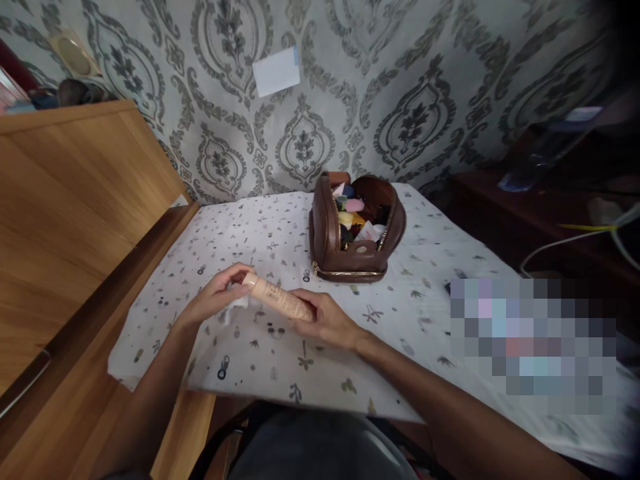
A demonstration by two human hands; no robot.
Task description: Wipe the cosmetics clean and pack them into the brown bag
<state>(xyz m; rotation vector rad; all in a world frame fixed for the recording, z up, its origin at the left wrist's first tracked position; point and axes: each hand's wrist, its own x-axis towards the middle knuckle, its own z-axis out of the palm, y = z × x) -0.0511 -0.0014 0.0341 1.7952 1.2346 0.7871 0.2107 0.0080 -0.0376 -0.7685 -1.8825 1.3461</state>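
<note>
A beige cosmetic tube (281, 298) is held above the cloth in front of me, lying aslant with its capped end to the left. My right hand (325, 320) is closed around the wider end of its body. At the other end, the fingers of my left hand (220, 291) pinch the tube's cap. Small printed text runs along the side facing me. Below my left hand lies a small crumpled white piece (239, 303), its kind unclear. Beyond the hands stands a brown toiletry bag (350, 263), unzipped, with several cosmetic items inside.
A white patterned cloth (240, 227) covers the table, which meets a papered wall. Wooden furniture (85, 173) rises on the left. To the right are a clear plastic bottle (547, 150), a pale cable (555, 245) and a pixelated area (530, 340) hiding something.
</note>
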